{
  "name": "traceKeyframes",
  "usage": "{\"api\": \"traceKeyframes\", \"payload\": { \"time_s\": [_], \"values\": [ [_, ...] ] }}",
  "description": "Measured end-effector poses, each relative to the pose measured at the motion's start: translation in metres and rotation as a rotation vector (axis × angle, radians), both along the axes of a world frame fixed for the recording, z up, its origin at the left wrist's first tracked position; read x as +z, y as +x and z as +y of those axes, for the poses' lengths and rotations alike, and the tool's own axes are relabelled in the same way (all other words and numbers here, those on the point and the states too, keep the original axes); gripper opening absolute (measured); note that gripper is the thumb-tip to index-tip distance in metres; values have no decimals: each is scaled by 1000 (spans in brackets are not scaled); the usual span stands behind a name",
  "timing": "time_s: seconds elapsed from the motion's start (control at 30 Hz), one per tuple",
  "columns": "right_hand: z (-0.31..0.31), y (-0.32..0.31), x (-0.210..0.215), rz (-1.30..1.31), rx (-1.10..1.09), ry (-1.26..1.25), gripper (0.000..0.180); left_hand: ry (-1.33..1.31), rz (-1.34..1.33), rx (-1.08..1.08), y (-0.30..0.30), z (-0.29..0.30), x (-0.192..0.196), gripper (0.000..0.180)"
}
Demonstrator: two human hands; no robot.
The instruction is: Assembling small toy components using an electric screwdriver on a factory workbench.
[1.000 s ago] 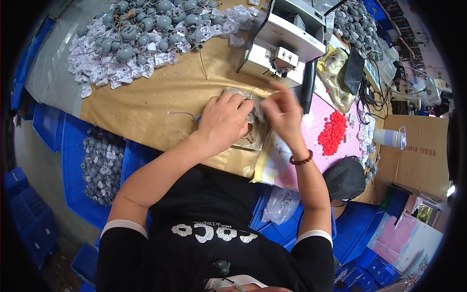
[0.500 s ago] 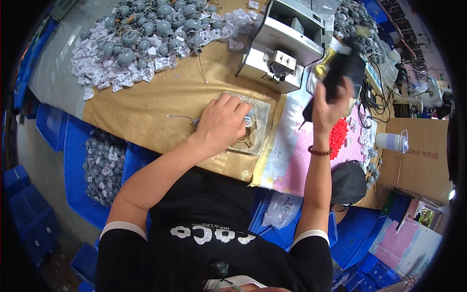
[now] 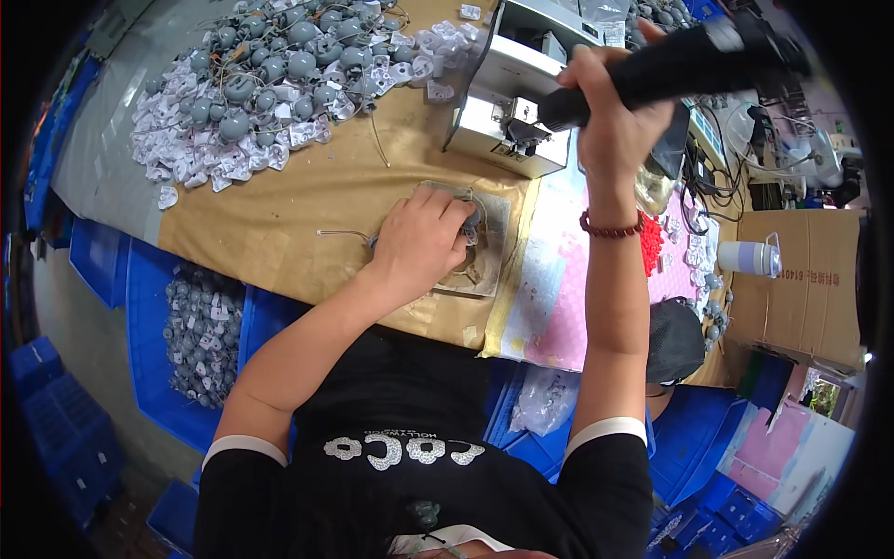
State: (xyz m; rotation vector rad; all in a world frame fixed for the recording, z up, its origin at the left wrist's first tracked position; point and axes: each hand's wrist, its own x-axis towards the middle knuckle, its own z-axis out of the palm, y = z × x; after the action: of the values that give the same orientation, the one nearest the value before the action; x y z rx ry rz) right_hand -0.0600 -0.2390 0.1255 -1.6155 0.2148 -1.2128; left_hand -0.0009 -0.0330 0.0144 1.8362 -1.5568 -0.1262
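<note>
While a brown cardboard box (image 3: 805, 279) sits at the table's (image 3: 307, 205) right edge and a heap of grey parts in white packets (image 3: 270, 84) lies far left, my left hand (image 3: 421, 244) presses closed over a small grey part (image 3: 472, 224) on a worn pad (image 3: 489, 252). My right hand (image 3: 615, 121), raised far right, grips a black tool (image 3: 680, 61).

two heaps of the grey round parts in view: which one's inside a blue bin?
The smaller heap at lower left, below the table edge: it lies in a blue bin. The bigger heap is spread loose on the brown table, with white pieces among it.
</note>
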Motion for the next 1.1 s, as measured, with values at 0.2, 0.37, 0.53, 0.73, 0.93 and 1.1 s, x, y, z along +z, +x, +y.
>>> {"api": "traceKeyframes", "payload": {
  "time_s": [0.2, 0.37, 0.53, 0.73, 0.93, 1.1],
  "values": [
    [5, 7, -13, 171, 26, 185, 62, -6, -2, -2, 1, 1, -2, 35],
    [63, -23, -19, 175, 109, 264, 81, -2, 14, -14, 2, 2, -3, 37],
    [89, -37, -33, 237, 122, 228, 89, 45, -17, 14, 1, 0, -2, 32],
    [89, -41, -49, 210, 118, 121, 84, 16, -26, 19, 1, -1, -7, 33],
    [105, -41, -47, 149, 150, 112, 77, -21, 20, -11, 4, 0, -7, 30],
    [103, -46, -59, 154, 160, 6, 81, -28, 18, -18, 4, -2, -3, 29]
  ]
}}
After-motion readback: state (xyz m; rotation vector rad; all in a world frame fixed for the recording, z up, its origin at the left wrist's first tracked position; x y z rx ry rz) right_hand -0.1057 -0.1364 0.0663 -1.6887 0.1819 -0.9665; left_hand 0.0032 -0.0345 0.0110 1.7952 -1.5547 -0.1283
